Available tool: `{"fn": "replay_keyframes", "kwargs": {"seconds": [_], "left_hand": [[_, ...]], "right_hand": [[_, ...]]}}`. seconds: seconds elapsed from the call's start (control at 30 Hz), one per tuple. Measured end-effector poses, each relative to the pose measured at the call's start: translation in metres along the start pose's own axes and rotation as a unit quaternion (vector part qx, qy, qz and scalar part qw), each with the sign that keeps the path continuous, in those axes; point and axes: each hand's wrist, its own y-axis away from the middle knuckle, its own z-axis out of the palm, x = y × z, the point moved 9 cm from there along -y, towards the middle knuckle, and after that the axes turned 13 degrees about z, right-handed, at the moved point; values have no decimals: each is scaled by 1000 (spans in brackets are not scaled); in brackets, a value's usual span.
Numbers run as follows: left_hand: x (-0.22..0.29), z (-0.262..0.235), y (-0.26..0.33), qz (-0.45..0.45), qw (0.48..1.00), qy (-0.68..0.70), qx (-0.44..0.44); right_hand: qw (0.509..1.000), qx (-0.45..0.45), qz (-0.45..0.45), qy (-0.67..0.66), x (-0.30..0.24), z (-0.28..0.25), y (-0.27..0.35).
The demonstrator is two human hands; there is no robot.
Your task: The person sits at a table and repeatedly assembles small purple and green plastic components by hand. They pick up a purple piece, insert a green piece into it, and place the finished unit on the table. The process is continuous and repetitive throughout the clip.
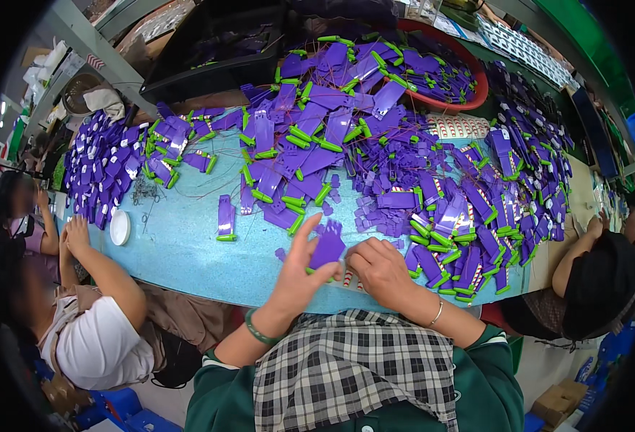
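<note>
Within L grip (297,268): 1 purple pc (328,247)

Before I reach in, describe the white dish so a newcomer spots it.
On the blue tabletop, find the purple heap at the left end. Just below that heap in the picture lies the dish: round and plain white, unlike the flat purple pieces.

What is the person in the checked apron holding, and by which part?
The left hand holds a flat purple piece near its lower edge. The right hand is close to its right side; whether it grips too, I can't tell.
</note>
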Motion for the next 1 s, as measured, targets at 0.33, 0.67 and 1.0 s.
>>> {"fn": "replay_keyframes", "kwargs": {"seconds": [0.33, 0.67, 1.0], "left_hand": [[-23, 17, 0, -48, 976, -102, -184], [-14, 15, -10, -80, 993, 70, -56], [-22, 25, -6, -112, 968, 216, -57]], "right_hand": [[974, -71, 98, -189, 18, -50, -22], [929, 68, 170, -321, 20, -68, -23], [821, -25, 262, -507, 40, -8, -11]]}}
